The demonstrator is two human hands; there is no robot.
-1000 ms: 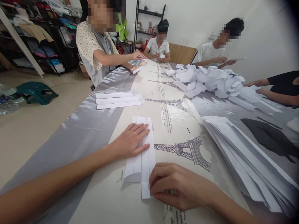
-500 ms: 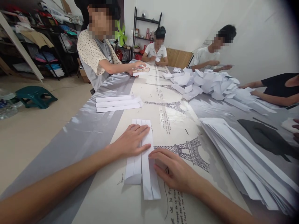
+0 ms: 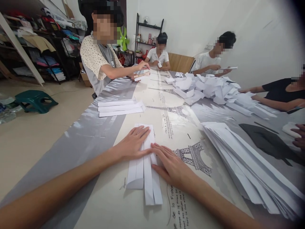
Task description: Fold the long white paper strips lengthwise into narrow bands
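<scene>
Two folded white paper strips [image 3: 149, 181] lie side by side, lengthwise in front of me, the right one reaching nearer to me. My left hand [image 3: 132, 143] rests flat across their upper part, fingers stretched out. From the right, my right hand [image 3: 168, 162] lies with extended fingers on the right strip's edge, its fingertips close to my left thumb. The paper under both hands is hidden. Beyond my left hand, several folded strips [image 3: 120, 108] lie crosswise on the table.
A stack of long white papers [image 3: 247, 168] lies at the right, near a dark flat object [image 3: 269, 140]. Loose paper [image 3: 209, 87] is heaped further back. Co-workers sit or stand around the cloth-covered table [image 3: 105, 203]. A green stool [image 3: 35, 100] stands on the floor at left.
My right hand has moved up and left onto the right strip, its fingers straighter and flatter. My left hand stays on the strips. The view has shifted slightly.
</scene>
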